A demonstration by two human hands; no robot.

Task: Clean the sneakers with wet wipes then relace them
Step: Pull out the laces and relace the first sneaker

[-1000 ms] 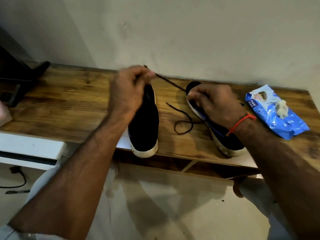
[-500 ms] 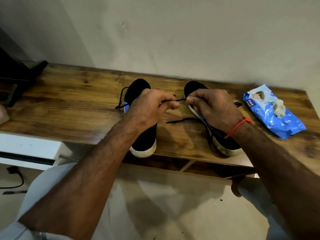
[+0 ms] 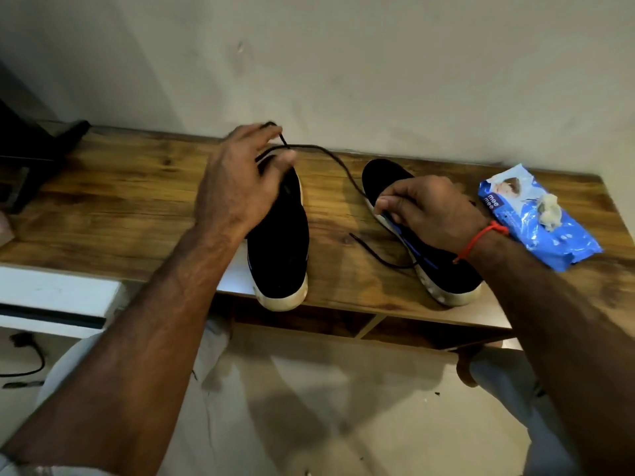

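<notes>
Pulling a black shoelace (image 3: 338, 166) across a wooden table (image 3: 137, 201), a person's left hand (image 3: 237, 187) pinched the lace near its tip between thumb and fingers, above the heel end of the left sneaker (image 3: 278, 242). The lace ran in a slack curve from that hand down to the right hand (image 3: 426, 214), whose curled fingers and thumb gripped the lace at the eyelets of the right sneaker (image 3: 443, 269). A second loose end of lace trailed on the tabletop between the two shoes. Both sneakers were black with off-white soles, stood well apart and pointed their toes toward the table's near edge. A red thread bracelet (image 3: 481, 235) circled the right wrist. A blue pack of wet wipes (image 3: 536, 218) lay near the right sneaker, on its far right side, with a crumpled used wipe (image 3: 549, 211) resting on top. A dark object (image 3: 31, 159) sat at the table's far left.
</notes>
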